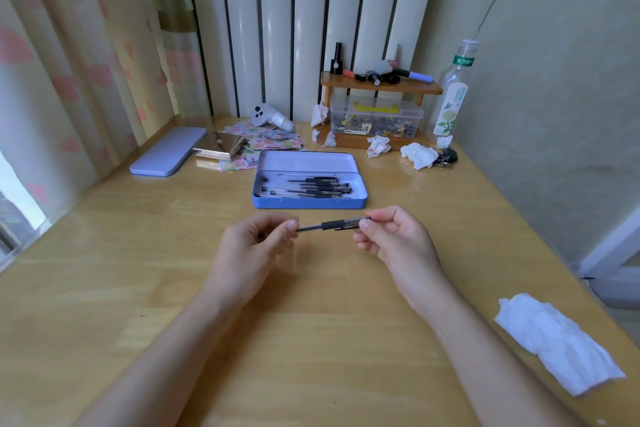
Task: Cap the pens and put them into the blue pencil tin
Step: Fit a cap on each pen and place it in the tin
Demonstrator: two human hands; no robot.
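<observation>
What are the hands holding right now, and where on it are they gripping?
One pen, level above the table. The left hand pinches its barrel end, and the right hand pinches the capped end.

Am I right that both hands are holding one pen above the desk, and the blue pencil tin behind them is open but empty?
Not quite. The head view shows the blue pencil tin open but not empty: several capped pens already lie in it. The rest holds: the left hand and right hand hold one pen above the desk.

Left hand (pixel 256 243) and right hand (pixel 391 236) raised, fingertips pinched, facing.
</observation>
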